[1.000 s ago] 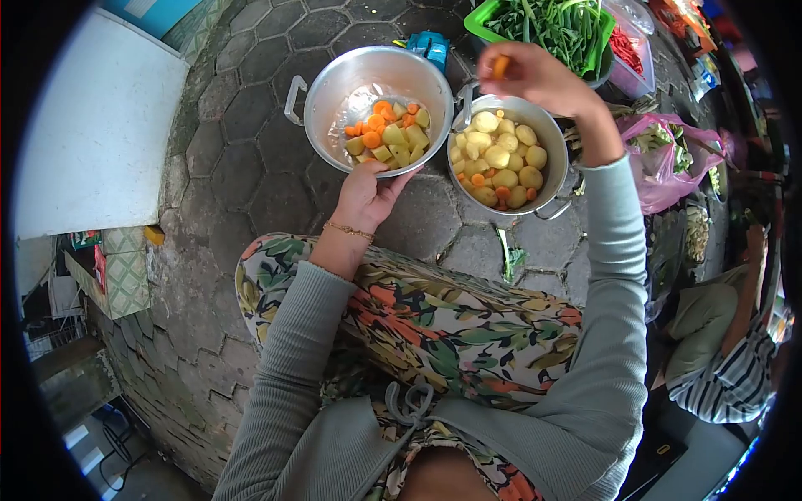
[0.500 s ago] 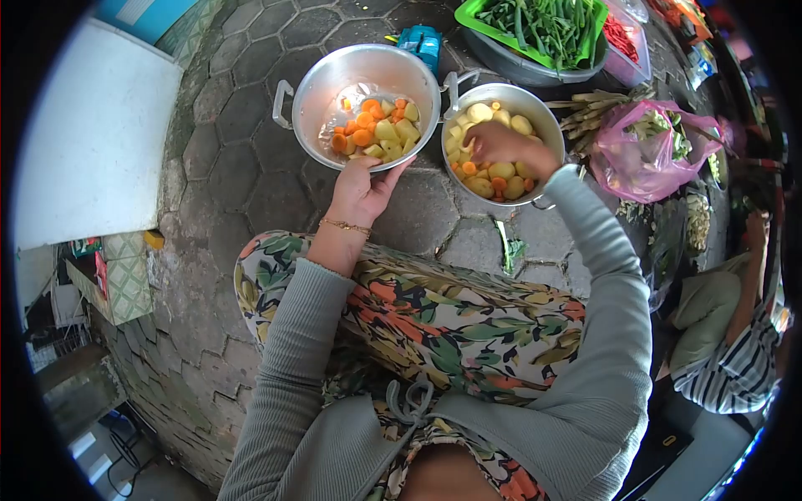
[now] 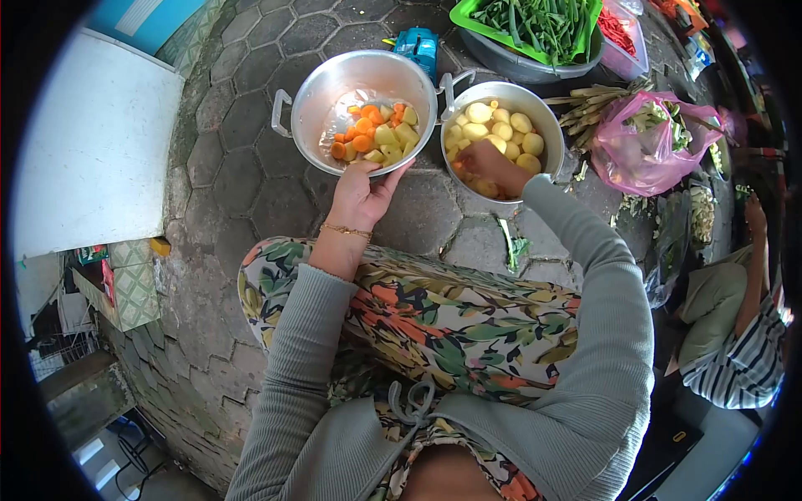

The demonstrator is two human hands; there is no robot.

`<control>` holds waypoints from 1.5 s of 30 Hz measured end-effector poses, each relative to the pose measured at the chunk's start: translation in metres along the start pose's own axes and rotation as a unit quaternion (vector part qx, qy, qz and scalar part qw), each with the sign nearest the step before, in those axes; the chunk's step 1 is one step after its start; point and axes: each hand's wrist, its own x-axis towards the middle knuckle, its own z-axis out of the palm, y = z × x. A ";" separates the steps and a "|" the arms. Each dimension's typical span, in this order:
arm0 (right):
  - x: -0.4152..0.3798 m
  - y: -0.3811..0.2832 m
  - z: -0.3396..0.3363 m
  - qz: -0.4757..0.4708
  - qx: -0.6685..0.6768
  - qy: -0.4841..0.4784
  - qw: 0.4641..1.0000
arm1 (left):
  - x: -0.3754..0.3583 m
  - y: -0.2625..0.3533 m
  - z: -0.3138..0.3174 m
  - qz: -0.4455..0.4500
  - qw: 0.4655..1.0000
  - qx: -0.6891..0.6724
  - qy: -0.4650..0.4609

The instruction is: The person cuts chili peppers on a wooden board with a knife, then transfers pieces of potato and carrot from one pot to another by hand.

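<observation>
Your left hand [image 3: 361, 196] grips the near rim of the metal pot [image 3: 361, 108] of cut carrot and potato. Your right hand [image 3: 493, 165] is down in the second pot [image 3: 547, 125] among peeled potatoes; grip not discernible. Both pots sit touching on hexagonal paving [image 3: 242, 175]. Green beans tray [image 3: 535, 25] beyond, pink bag [image 3: 647, 146] right, white panel [image 3: 100, 134] left.

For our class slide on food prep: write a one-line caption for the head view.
Left hand steadies a metal bowl of cut vegetables; right hand reaches into a pot of potatoes.

Left hand [image 3: 361, 194] grips pan [image 3: 311, 100] rim; right hand [image 3: 491, 164] in pot [image 3: 548, 125], grasp unclear.
</observation>
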 end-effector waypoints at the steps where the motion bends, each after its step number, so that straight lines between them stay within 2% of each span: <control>1: -0.001 0.003 -0.006 0.073 0.125 0.003 0.990 | -0.001 -0.001 0.002 -0.001 1.000 -0.002 0.000; 2: -0.001 0.007 -0.013 0.074 0.123 0.002 0.990 | -0.001 -0.001 0.004 0.007 1.000 0.005 0.006; 4: -0.001 0.008 -0.026 0.150 0.248 -0.047 0.956 | -0.003 -0.002 0.007 0.014 1.000 0.013 0.011; 6: -0.004 0.003 -0.034 0.169 0.215 -0.045 0.961 | -0.005 -0.003 0.010 -0.001 1.000 0.008 0.020; 8: -0.003 0.002 -0.034 0.059 0.005 0.059 0.996 | -0.006 -0.005 0.010 -0.005 1.000 0.009 0.022; 12: 0.007 0.014 -0.028 0.079 0.007 0.064 0.995 | -0.005 -0.004 0.006 -0.029 0.999 -0.009 0.012; 14: 0.006 0.011 -0.027 -0.003 -0.126 0.058 0.990 | -0.005 -0.005 0.007 -0.023 1.000 -0.010 0.016; 15: 0.004 0.007 -0.022 -0.005 -0.126 0.057 0.990 | -0.005 -0.005 0.007 -0.019 1.000 -0.009 0.020; 17: 0.001 -0.007 -0.013 -0.030 -0.277 0.057 0.959 | -0.006 -0.005 0.007 -0.008 1.000 0.003 0.009; 18: 0.005 -0.003 -0.008 -0.030 -0.277 0.057 0.959 | -0.006 -0.006 0.007 0.001 1.000 0.018 -0.001; 20: 0.017 0.007 0.007 -0.043 -0.395 0.087 0.914 | -0.008 -0.006 0.008 0.004 1.000 0.024 -0.002; 24: 0.022 0.008 -0.001 -0.005 -0.377 0.018 0.926 | -0.018 -0.010 0.010 0.011 0.999 0.033 0.010; 26: 0.024 0.025 -0.010 -0.003 -0.235 0.090 0.968 | -0.016 -0.009 0.008 0.003 1.000 0.025 0.008; 28: 0.017 0.028 -0.025 -0.024 -0.227 0.110 0.967 | -0.013 -0.009 0.003 -0.006 1.000 0.014 0.007; 29: 0.004 0.011 -0.049 0.074 -0.064 -0.003 0.995 | -0.008 -0.009 -0.004 -0.021 1.000 -0.008 -0.008; 30: -0.001 -0.001 -0.071 0.167 0.102 -0.106 0.975 | 0.000 -0.005 -0.003 -0.033 0.999 -0.023 -0.031; 31: -0.007 -0.001 -0.076 0.190 0.122 -0.145 0.963 | 0.000 -0.005 -0.002 -0.035 0.999 -0.023 -0.031; 32: -0.014 0.000 -0.075 0.191 0.122 -0.144 0.963 | -0.001 -0.006 0.000 -0.026 0.999 -0.013 -0.031; 34: -0.031 -0.001 -0.071 0.117 -0.051 -0.181 0.975 | -0.002 -0.007 0.002 -0.016 0.999 -0.006 -0.031; 35: -0.042 0.008 -0.057 -0.050 -0.198 -0.061 0.977 | -0.003 -0.007 0.002 -0.021 0.999 -0.013 -0.030; 36: -0.045 0.018 -0.045 -0.051 -0.199 -0.063 0.977 | -0.003 -0.008 0.002 -0.026 0.999 -0.020 -0.030; 38: -0.052 -0.004 -0.033 0.022 -0.239 -0.089 0.967 | -0.005 -0.009 0.003 -0.031 0.999 -0.022 -0.027; 39: -0.055 -0.007 -0.027 0.020 -0.239 -0.088 0.967 | -0.005 -0.009 0.004 -0.036 0.999 -0.021 -0.024; 41: -0.055 -0.007 -0.014 0.004 -0.366 -0.065 0.928 | -0.008 -0.010 0.006 -0.026 0.999 -0.007 -0.027; 42: -0.052 -0.004 -0.011 0.002 -0.366 -0.064 0.928 | -0.009 -0.011 0.007 -0.020 0.999 0.004 -0.031; 45: -0.048 0.000 -0.005 0.022 -0.422 -0.109 0.900 | -0.015 -0.011 0.010 -0.010 0.999 0.015 -0.032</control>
